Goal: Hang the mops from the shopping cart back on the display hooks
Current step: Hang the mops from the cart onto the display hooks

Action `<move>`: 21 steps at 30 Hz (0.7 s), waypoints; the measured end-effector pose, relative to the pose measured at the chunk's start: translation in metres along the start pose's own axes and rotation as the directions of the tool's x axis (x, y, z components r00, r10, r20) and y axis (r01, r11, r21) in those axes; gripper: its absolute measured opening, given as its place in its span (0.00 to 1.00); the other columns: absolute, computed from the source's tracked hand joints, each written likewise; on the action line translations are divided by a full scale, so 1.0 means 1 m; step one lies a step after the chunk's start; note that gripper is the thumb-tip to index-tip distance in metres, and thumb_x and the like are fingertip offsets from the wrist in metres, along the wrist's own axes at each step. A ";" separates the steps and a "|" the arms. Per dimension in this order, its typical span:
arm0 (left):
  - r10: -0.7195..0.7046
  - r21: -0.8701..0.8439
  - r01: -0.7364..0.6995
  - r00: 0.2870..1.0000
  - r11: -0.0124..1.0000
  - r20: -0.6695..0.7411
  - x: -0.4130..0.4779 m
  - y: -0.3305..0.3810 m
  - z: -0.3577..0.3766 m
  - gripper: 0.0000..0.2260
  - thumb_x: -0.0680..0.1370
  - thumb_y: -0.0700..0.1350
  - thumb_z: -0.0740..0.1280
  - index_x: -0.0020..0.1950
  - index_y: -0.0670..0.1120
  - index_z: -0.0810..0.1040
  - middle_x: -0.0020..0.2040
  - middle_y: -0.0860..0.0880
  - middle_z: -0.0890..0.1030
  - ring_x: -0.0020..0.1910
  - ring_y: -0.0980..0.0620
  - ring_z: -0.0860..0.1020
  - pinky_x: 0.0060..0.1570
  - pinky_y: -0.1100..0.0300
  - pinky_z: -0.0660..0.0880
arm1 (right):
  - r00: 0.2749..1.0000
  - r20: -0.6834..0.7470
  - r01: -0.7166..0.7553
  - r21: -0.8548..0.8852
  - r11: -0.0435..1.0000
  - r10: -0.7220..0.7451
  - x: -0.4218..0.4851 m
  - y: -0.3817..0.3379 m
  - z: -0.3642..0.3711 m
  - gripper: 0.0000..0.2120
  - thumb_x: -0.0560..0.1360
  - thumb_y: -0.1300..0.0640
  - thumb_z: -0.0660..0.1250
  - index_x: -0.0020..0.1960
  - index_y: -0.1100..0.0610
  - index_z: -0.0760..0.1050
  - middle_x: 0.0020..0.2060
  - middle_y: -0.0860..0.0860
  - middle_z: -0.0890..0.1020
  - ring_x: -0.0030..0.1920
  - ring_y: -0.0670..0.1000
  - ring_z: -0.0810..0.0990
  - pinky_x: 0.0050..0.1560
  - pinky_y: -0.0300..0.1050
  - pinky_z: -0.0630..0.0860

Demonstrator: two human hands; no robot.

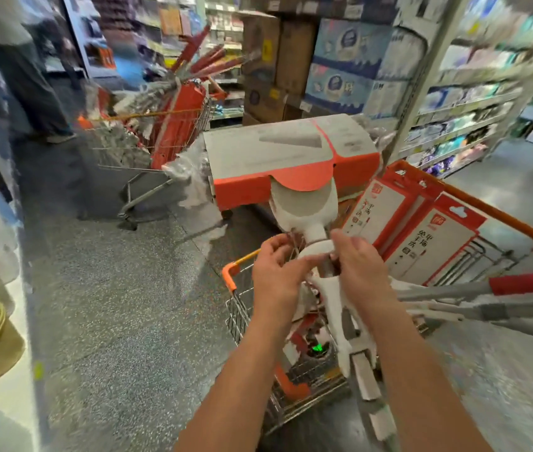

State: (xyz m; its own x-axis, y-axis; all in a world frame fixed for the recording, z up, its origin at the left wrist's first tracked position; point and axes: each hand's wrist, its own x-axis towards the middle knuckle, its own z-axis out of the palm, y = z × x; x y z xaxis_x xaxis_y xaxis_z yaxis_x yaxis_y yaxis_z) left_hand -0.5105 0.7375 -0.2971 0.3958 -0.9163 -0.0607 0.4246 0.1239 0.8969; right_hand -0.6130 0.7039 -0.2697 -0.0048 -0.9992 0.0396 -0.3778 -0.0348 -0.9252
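Centre frame: my left hand [276, 272] and right hand [361, 269] both clamp the mop [304, 207] neck above the cart [229, 276]. Lifting-out step, I judge; next needs a free hook.

White-necked flat mop [315, 228], head sleeved in grey-and-orange cardboard, stands tilted above the orange-trimmed wire shopping cart [233, 276] holding boxed mops [385, 216].

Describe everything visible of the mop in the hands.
The mop has a flat head in a grey and orange cardboard sleeve, a white plastic-looking neck and a grey and white shaft. It is held over the shopping cart, head away from the person. The left hand and right hand grip its neck.
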 end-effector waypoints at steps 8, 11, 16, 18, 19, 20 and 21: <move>0.225 -0.062 -0.233 0.967 0.970 -0.123 -0.017 0.066 -0.016 0.18 0.69 0.32 0.74 0.55 0.46 0.77 0.49 0.49 0.85 0.49 0.49 0.83 0.51 0.52 0.79 | 0.980 0.116 0.124 0.291 0.949 -0.164 -0.015 -0.068 0.025 0.16 0.80 0.49 0.60 0.42 0.59 0.74 0.36 0.55 0.78 0.37 0.51 0.76 0.40 0.47 0.72; 0.291 -0.096 -0.320 0.928 0.943 -0.231 -0.022 0.090 -0.019 0.17 0.71 0.33 0.72 0.59 0.40 0.76 0.51 0.43 0.84 0.47 0.49 0.82 0.50 0.57 0.79 | 0.945 0.158 0.215 0.358 0.909 -0.286 -0.015 -0.098 0.037 0.15 0.80 0.50 0.61 0.39 0.59 0.72 0.32 0.52 0.75 0.31 0.44 0.73 0.33 0.37 0.71; 0.377 -0.074 -0.421 0.866 0.904 -0.330 -0.037 0.120 -0.031 0.14 0.71 0.43 0.71 0.54 0.40 0.79 0.44 0.43 0.83 0.42 0.49 0.80 0.44 0.57 0.78 | 0.876 0.260 0.229 0.518 0.824 -0.407 -0.026 -0.134 0.064 0.14 0.80 0.51 0.61 0.41 0.60 0.72 0.30 0.49 0.74 0.27 0.40 0.73 0.28 0.33 0.70; 0.397 -0.008 -0.442 0.814 0.897 -0.425 -0.041 0.126 -0.039 0.12 0.72 0.50 0.69 0.50 0.44 0.80 0.42 0.46 0.83 0.41 0.51 0.80 0.43 0.58 0.77 | 0.846 0.289 0.240 0.543 0.805 -0.448 -0.034 -0.144 0.078 0.14 0.80 0.51 0.61 0.40 0.59 0.72 0.30 0.49 0.74 0.28 0.41 0.73 0.30 0.35 0.70; 0.411 0.040 -0.448 0.777 0.893 -0.477 -0.044 0.129 -0.044 0.12 0.72 0.53 0.67 0.49 0.46 0.80 0.42 0.47 0.83 0.41 0.51 0.80 0.42 0.58 0.77 | 0.829 0.305 0.246 0.554 0.795 -0.469 -0.040 -0.149 0.085 0.14 0.80 0.51 0.61 0.40 0.58 0.71 0.29 0.49 0.74 0.28 0.42 0.72 0.31 0.35 0.70; 0.428 0.095 -0.448 0.740 0.889 -0.518 -0.046 0.132 -0.050 0.14 0.73 0.55 0.65 0.48 0.46 0.80 0.42 0.48 0.83 0.43 0.52 0.80 0.43 0.60 0.77 | 0.811 0.324 0.244 0.568 0.786 -0.487 -0.046 -0.154 0.092 0.14 0.80 0.51 0.60 0.40 0.58 0.71 0.29 0.48 0.74 0.28 0.42 0.72 0.30 0.35 0.69; 0.445 0.146 -0.443 0.707 0.885 -0.549 -0.048 0.136 -0.056 0.15 0.76 0.56 0.63 0.49 0.46 0.80 0.43 0.49 0.83 0.43 0.53 0.80 0.43 0.62 0.76 | 0.797 0.340 0.232 0.591 0.773 -0.499 -0.053 -0.159 0.100 0.14 0.81 0.52 0.60 0.40 0.59 0.71 0.28 0.48 0.74 0.27 0.41 0.72 0.29 0.34 0.69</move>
State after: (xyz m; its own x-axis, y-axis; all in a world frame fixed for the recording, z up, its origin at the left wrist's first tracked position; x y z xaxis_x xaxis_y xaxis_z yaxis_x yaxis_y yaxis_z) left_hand -0.4260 0.8198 -0.1971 0.9162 -0.3837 0.1153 0.0813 0.4599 0.8843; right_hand -0.4603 0.7602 -0.1619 0.4999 -0.7853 0.3651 0.2539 -0.2702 -0.9287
